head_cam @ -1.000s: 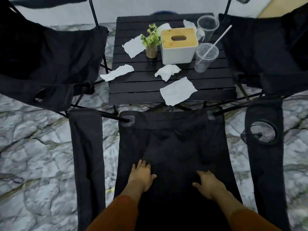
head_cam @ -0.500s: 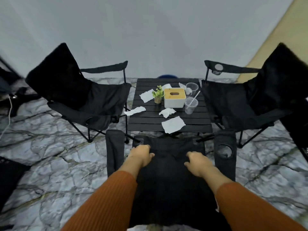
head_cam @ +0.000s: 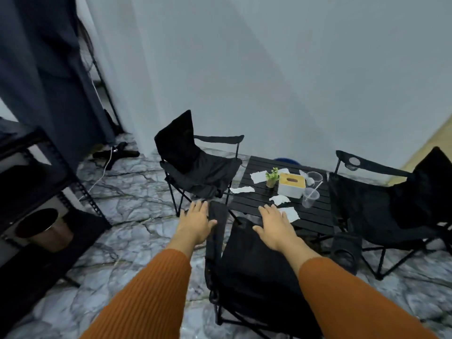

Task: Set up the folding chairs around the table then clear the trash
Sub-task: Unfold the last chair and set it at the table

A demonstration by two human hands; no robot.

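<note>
Three black folding chairs stand unfolded round a low black slatted table (head_cam: pixel 315 217): one at the left (head_cam: pixel 203 172), one at the right (head_cam: pixel 381 206), one nearest me (head_cam: pixel 256 270). Crumpled white tissues (head_cam: pixel 280 199) and two clear plastic cups (head_cam: pixel 310 197), one with a straw, lie on the table. My left hand (head_cam: pixel 197 221) hovers with fingers spread beside the near chair's left armrest. My right hand (head_cam: pixel 275 226) is open above the near chair's seat, holding nothing.
A small potted plant (head_cam: pixel 272 177) and a white tissue box with a wooden lid (head_cam: pixel 292 184) stand on the table. A black metal shelf (head_cam: pixel 36 216) holding a dark round bin (head_cam: pixel 45 228) is at the left. A cable and a black stand lie on the marble floor.
My view rose and swung left, away from the near chair's seat. Both hands lifted off the seat fabric and now float open above the chair.
</note>
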